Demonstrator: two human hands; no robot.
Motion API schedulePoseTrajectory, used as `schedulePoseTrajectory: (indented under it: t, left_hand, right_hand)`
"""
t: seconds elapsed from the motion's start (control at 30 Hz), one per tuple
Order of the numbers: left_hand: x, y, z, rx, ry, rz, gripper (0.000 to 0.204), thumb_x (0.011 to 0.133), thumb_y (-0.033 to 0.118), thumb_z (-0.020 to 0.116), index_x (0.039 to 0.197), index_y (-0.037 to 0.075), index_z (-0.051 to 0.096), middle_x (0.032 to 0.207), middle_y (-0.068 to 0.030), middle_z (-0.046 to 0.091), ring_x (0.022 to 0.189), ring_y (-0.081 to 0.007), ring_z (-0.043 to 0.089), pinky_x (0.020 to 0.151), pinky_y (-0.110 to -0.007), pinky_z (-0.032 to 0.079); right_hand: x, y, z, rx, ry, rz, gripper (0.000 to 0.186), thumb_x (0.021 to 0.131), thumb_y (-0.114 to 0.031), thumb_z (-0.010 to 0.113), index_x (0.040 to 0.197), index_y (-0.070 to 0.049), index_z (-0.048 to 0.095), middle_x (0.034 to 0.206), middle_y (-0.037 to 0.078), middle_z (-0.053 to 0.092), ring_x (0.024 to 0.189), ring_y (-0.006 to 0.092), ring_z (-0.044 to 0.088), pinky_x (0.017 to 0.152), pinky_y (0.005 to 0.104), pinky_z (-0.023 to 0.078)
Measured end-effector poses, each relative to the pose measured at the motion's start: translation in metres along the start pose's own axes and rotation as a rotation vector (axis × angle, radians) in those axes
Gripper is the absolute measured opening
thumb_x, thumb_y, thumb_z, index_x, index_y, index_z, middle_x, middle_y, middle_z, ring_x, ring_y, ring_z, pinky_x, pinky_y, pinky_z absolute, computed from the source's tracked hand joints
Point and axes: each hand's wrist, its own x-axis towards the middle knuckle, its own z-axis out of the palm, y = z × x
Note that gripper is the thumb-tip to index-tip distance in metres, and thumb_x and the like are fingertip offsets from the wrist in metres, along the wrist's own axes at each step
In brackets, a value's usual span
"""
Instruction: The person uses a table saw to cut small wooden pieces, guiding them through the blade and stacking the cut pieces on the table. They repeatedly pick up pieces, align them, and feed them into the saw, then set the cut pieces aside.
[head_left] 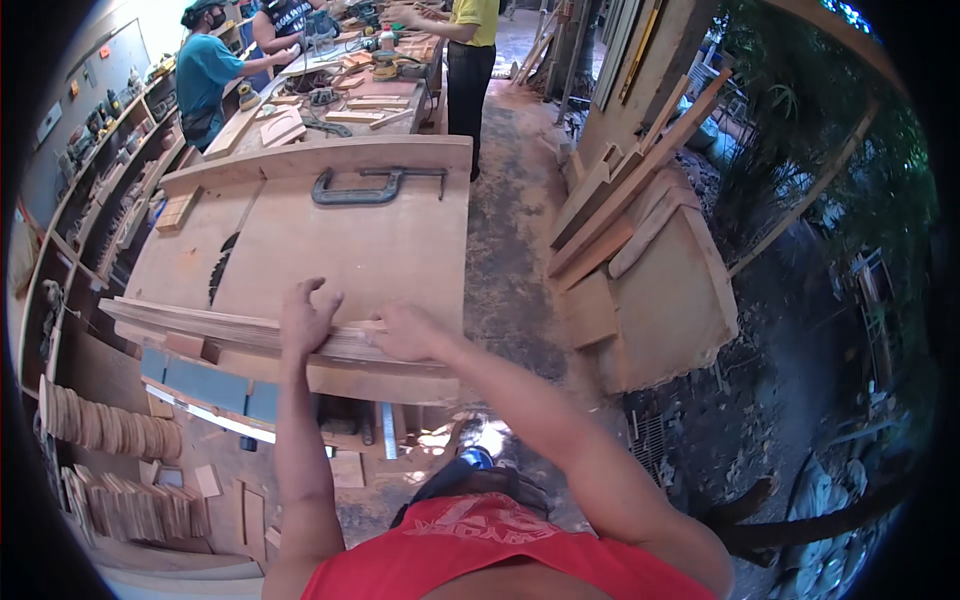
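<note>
A stack of long, thin pale wood strips (230, 324) lies across the near side of a plywood table saw top (350, 250). My left hand (310, 318) is at the strips' far edge, fingers apart and loosely bent above the wood. My right hand (400, 332) is closed over the strips farther right. A toothed circular blade (218, 270) rises from a slot left of my hands. A grey C-clamp (352, 196) lies against the upright board (310, 153) at the back of the top.
Beyond, people (205, 80) work at a cluttered bench (380, 120). Shelves (140, 160) line the left wall, and cut wooden pieces (110, 425) stand stacked at lower left. Planks (640, 170) and sheets (670, 290) lean right of the concrete walkway (510, 240); plants hang at far right.
</note>
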Motion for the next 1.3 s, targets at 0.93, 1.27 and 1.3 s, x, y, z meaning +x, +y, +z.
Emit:
schedulePoseTrajectory:
  t: [0.93,1.27,1.3]
  left_hand:
    - [0.079,0.077,0.036,-0.138,0.392,-0.519,0.037,0.102,0.021,0.071,0.132,-0.001,0.068,0.127,-0.0159,0.071,0.117,-0.0249,0.069,0.101,-0.038,0.055]
    - [0.322,0.161,0.141,0.101,0.452,-0.374,0.05,0.097,0.026,0.075,0.137,-0.002,0.064,0.132,-0.0213,0.068,0.124,-0.0337,0.065,0.106,-0.044,0.052]
    - [0.343,0.157,0.152,0.084,0.473,-0.418,0.053,0.096,0.028,0.076,0.138,-0.002,0.064,0.132,-0.0223,0.068,0.124,-0.0342,0.065,0.106,-0.044,0.051]
  right_hand:
    - [-0.048,0.436,-0.246,1.811,0.018,0.482,0.067,0.08,-0.006,0.069,0.143,-0.004,0.047,0.115,0.016,0.066,0.094,0.0336,0.07,0.082,0.0501,0.06]
    - [0.113,0.551,-0.435,1.651,-0.021,0.255,0.065,0.078,-0.001,0.061,0.142,-0.005,0.045,0.113,0.017,0.063,0.09,0.032,0.07,0.076,0.0492,0.063]
    - [0.121,0.56,-0.447,1.648,-0.027,0.252,0.065,0.078,-0.001,0.061,0.142,-0.006,0.046,0.114,0.017,0.063,0.091,0.0317,0.07,0.076,0.0494,0.062]
